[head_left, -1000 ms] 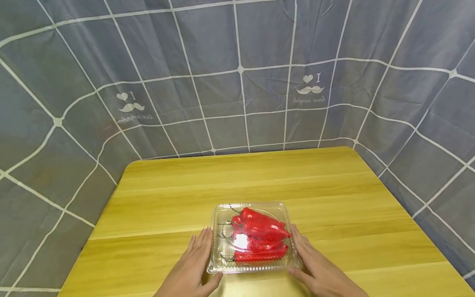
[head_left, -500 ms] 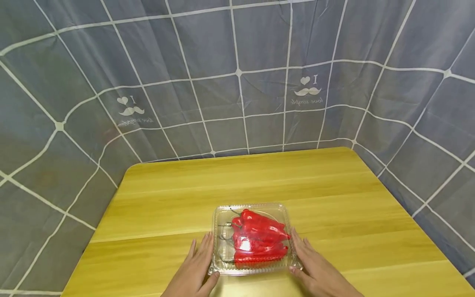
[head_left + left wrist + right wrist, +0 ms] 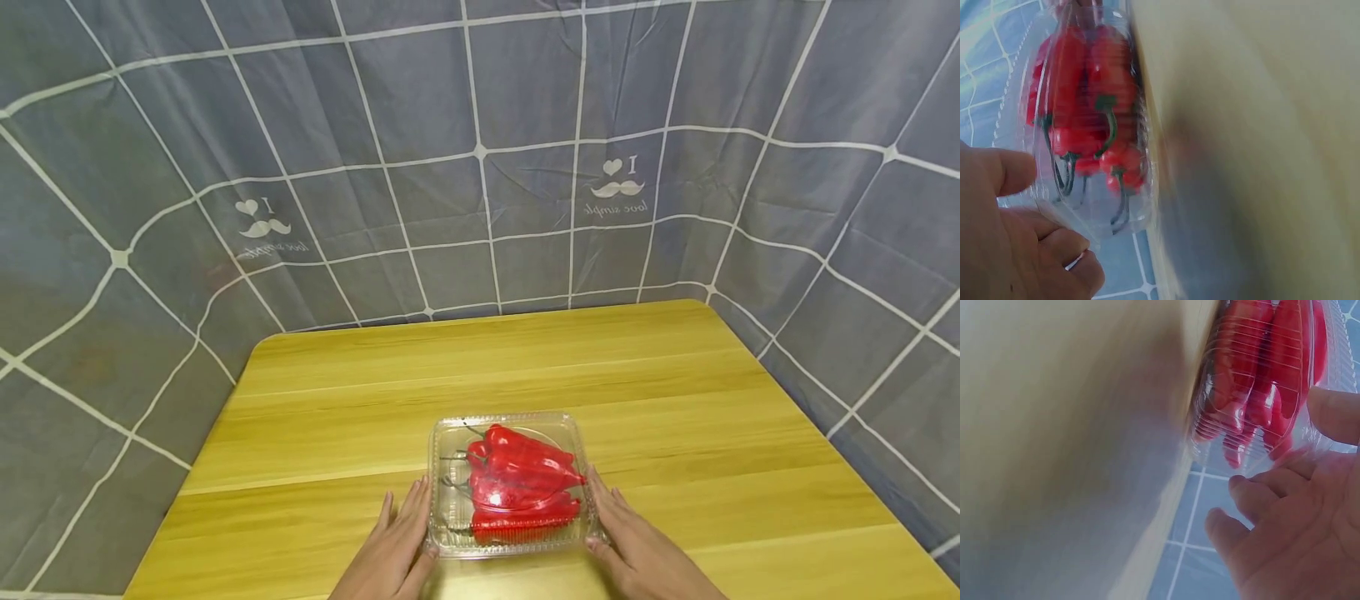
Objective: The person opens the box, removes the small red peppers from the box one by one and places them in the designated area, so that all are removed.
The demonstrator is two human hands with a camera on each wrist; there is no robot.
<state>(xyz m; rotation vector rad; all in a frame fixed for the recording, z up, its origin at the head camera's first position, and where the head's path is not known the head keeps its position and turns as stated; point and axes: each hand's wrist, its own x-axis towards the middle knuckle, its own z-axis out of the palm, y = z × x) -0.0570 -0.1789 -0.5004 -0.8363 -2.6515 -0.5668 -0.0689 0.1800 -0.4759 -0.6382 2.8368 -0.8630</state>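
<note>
A clear plastic clamshell box [image 3: 450, 429] lies lid down-fastened on the wooden table in the head view, near its front. Several long red peppers [image 3: 525, 475] with thin green stems show through the lid. My left hand [image 3: 390, 546] rests along the box's left side, fingers extended, thumb by the front left corner. Against the right side lie the fingers of my right hand [image 3: 641, 554], with the thumb at the front right corner. Both wrist views show the thumbs near the rim and the fingers lightly bent beside the box walls [image 3: 1100, 219].
The wooden tabletop [image 3: 480, 358] reaches back from the box to a grey curtain [image 3: 420, 108] with white grid lines. The curtain also hangs along the left and right sides of the table.
The left thumb has drawn in to the box's front left corner. Both hands stay along the sides, and the box barely shifts apart from slight camera movement.
</note>
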